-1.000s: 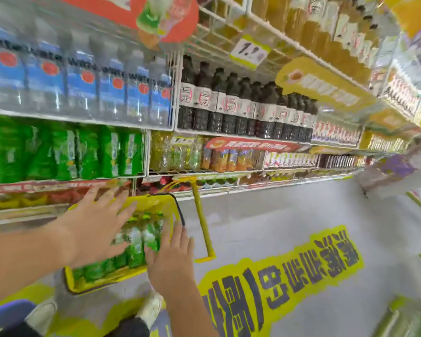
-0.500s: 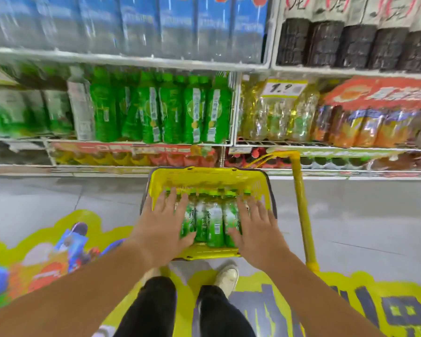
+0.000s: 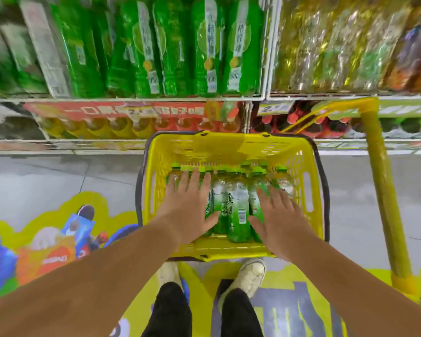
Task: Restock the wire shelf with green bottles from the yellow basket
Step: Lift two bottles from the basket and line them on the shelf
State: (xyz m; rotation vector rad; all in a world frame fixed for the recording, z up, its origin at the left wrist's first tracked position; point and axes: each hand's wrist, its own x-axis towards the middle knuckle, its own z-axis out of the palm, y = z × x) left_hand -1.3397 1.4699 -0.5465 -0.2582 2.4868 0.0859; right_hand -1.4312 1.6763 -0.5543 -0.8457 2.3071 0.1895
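Now both hands reach into the yellow basket (image 3: 231, 147) on the floor: left hand (image 3: 188, 207) and right hand (image 3: 277, 220), fingers spread, lie flat over green bottles (image 3: 236, 210); the wire shelf (image 3: 141, 99) stands beyond.

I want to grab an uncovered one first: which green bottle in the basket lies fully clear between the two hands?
The bottle with the barcode label, just left of the right hand; its neighbours are partly under a hand.

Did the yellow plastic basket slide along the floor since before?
Cannot tell. The camera swung a lot; the yellow plastic basket sits by the wire shelf, as half a second ago.
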